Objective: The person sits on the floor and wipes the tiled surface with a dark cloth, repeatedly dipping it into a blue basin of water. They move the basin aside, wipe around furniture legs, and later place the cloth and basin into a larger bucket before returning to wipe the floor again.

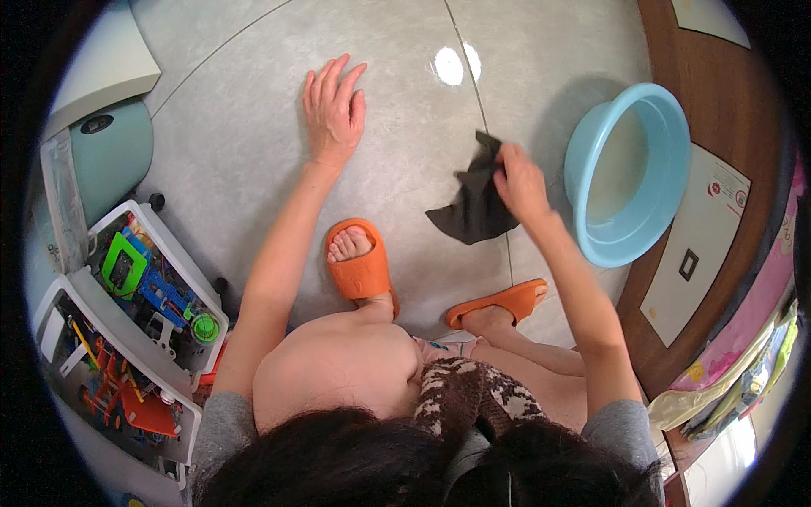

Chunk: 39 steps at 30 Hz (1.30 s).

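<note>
My right hand [523, 184] grips a black cloth [476, 198] by its right side, and the rest of the cloth spreads down and left over the grey tiled floor [405, 158]. Ahead of my left foot is my left hand [334, 111], empty, back upward and fingers apart; whether it touches the floor I cannot tell. To the right of the cloth is a light blue plastic basin [574, 152] holding cloudy water [616, 168].
On the left are two open plastic bins [201, 279] of toy parts, beside a teal container [117, 142]. A brown wooden cabinet or bed base [673, 108] with pale panels runs along the right. My feet wear orange slippers [362, 277].
</note>
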Each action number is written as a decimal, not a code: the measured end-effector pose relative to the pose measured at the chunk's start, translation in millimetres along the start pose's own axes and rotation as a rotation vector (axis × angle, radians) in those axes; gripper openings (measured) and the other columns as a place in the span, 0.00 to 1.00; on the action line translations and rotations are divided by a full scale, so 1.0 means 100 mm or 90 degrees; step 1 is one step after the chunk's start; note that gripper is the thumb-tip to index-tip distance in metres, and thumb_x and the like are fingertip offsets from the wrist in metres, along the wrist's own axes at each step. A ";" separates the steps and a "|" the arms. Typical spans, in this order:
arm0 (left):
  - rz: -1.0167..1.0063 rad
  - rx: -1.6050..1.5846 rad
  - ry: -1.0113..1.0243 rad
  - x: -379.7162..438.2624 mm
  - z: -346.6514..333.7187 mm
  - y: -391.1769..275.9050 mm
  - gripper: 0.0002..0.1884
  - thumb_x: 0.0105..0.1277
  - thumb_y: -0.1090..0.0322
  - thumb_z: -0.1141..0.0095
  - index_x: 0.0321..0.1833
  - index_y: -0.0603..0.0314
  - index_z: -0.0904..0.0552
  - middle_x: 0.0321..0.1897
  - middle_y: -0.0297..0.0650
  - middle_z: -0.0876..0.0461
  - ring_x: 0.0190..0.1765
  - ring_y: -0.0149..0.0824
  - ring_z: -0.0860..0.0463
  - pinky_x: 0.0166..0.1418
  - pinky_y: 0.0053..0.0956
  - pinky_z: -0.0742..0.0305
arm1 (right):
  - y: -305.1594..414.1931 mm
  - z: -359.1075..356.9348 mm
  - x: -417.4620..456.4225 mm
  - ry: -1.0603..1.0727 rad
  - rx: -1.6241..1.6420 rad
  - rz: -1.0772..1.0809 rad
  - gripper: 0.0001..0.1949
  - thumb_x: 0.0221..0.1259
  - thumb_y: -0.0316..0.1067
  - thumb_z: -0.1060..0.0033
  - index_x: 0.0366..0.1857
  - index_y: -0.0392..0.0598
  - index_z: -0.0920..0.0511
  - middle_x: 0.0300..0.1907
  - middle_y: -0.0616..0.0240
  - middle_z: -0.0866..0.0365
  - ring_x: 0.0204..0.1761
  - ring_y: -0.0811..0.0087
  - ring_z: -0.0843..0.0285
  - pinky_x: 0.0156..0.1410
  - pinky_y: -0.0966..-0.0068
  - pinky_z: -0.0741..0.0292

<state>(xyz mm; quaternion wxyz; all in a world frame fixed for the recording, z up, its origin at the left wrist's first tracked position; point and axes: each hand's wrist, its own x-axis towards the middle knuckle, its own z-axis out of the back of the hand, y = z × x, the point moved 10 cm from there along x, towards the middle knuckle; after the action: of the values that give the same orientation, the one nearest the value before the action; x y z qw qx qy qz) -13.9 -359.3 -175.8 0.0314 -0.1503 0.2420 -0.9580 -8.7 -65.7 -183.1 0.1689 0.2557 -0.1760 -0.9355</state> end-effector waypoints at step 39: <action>-0.029 0.010 0.003 0.00 -0.04 -0.03 0.20 0.70 0.66 0.48 0.65 0.47 0.21 0.69 0.38 0.28 0.73 0.42 0.33 0.80 0.51 0.47 | 0.48 0.40 1.56 -0.228 -0.077 0.139 0.09 0.58 0.27 0.43 0.41 0.42 0.25 0.41 0.49 0.21 0.47 0.45 0.21 0.50 0.51 0.24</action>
<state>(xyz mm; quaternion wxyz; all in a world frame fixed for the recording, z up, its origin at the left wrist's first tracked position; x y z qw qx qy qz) -14.6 -354.9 -177.6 0.0103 -0.1530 0.2314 -0.9607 -145.9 -162.1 -196.1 0.2500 0.0544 -0.1734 -0.9511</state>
